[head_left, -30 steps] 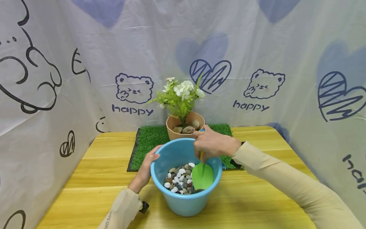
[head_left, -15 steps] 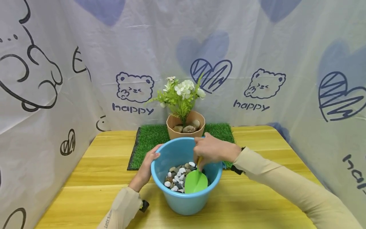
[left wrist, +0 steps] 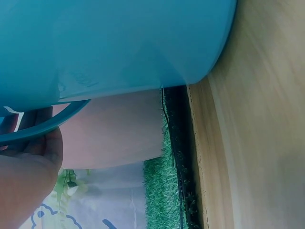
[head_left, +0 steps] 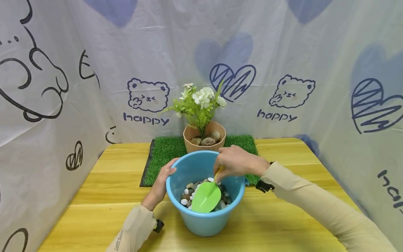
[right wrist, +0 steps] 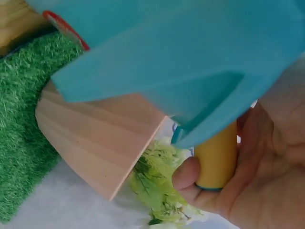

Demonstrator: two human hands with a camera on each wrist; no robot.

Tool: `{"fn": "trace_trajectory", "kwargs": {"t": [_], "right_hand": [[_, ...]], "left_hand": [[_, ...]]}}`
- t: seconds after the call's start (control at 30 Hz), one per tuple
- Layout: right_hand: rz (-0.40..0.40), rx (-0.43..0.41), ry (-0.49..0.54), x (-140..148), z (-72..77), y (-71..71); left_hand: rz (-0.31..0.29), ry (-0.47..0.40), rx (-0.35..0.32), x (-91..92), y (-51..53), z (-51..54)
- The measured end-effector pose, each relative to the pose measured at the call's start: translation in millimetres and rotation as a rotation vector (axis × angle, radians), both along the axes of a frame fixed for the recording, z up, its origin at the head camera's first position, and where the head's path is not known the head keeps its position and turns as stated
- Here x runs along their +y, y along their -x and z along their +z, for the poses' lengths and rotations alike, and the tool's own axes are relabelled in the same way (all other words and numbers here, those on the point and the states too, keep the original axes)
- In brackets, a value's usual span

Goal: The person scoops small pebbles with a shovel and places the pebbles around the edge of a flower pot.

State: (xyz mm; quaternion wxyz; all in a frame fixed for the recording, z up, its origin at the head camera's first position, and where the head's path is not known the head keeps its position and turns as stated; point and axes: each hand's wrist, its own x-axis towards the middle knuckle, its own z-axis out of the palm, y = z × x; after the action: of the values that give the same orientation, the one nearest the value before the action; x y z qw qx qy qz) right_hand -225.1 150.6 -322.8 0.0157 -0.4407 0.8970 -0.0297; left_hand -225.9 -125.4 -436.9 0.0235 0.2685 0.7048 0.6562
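Note:
In the head view a light blue bucket (head_left: 204, 224) stands on the table, with white, grey and brown pebbles (head_left: 185, 201) inside. My left hand (head_left: 161, 180) grips its rim at the left, thumb over the edge; the left wrist view shows the fingers (left wrist: 53, 143) curled round the blue edge. My right hand (head_left: 237, 161) holds a shovel (head_left: 206, 196) by its yellow handle (right wrist: 217, 160). Tilted inside the bucket, the green blade points down and left over the pebbles, hiding part of them. Whether its tip is dug in cannot be told.
Just behind the bucket, a peach flowerpot (head_left: 204, 147) with white flowers (head_left: 204, 98) and stones sits on a green turf mat (head_left: 167, 148). The wooden table (head_left: 277, 213) extends to both sides. A printed white curtain (head_left: 176, 42) encloses the back and sides.
The shovel blade has swung from the bucket's right side leftward across the pebbles, uncovering those at the right. My right hand has shifted slightly; my left hand stays on the rim.

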Motion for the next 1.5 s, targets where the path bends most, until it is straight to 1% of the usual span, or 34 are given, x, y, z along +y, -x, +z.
{"fn": "trace_trajectory", "kwargs": {"t": [0.13,0.27,0.33,0.47,0.53,0.6,0.77,0.87,1.07,1.13,1.27,1.33,1.4,1.5], "right_hand": [[-0.050,0.115,0.036,-1,0.4,-0.4],[-0.075,0.239,0.034,-2,-1.7,-1.2],[-0.062,0.310,0.029,-2,-5.1,-1.3],[-0.007,0.466,0.023,-4,-12.1,-2.0],[0.014,0.503,0.017,-5,-14.1,-2.3],[0.028,0.518,0.011,-5,-15.4,-2.2],[0.030,0.532,0.024,-9,-19.0,-2.7],[0.028,0.521,0.029,-11,-21.8,-4.7],[0.058,0.468,0.022,-11,-20.4,-8.5],[0.071,0.432,0.012,-10,-19.5,-9.8],[0.127,0.339,0.001,-10,-22.0,-13.4],[0.144,0.317,0.001,-11,-23.7,-15.3],[0.140,0.314,0.009,-12,-24.2,-16.3],[0.112,0.293,0.014,-13,-23.3,-16.6]], "left_hand": [[-0.002,-0.008,0.006,0.2,0.5,-0.5],[-0.005,-0.009,0.002,0.3,-0.3,-0.7],[-0.003,-0.006,0.001,0.2,-1.1,-0.6],[0.000,-0.012,0.001,0.5,-2.4,0.0],[0.002,-0.013,0.001,0.7,-2.7,0.4],[0.003,-0.013,-0.001,1.1,-2.7,0.9],[0.012,-0.005,0.001,0.9,-2.0,0.4],[0.007,-0.004,0.003,0.7,-1.4,-0.2],[0.011,0.000,0.002,1.1,-1.8,-0.5],[0.011,0.003,0.001,1.6,-2.0,-0.3],[0.006,0.004,-0.001,2.2,-3.1,-0.4],[0.006,0.004,0.000,2.2,-3.5,-0.4],[0.010,0.002,0.002,2.1,-3.4,-0.1],[0.010,0.000,0.006,1.6,-2.4,0.0]]}}
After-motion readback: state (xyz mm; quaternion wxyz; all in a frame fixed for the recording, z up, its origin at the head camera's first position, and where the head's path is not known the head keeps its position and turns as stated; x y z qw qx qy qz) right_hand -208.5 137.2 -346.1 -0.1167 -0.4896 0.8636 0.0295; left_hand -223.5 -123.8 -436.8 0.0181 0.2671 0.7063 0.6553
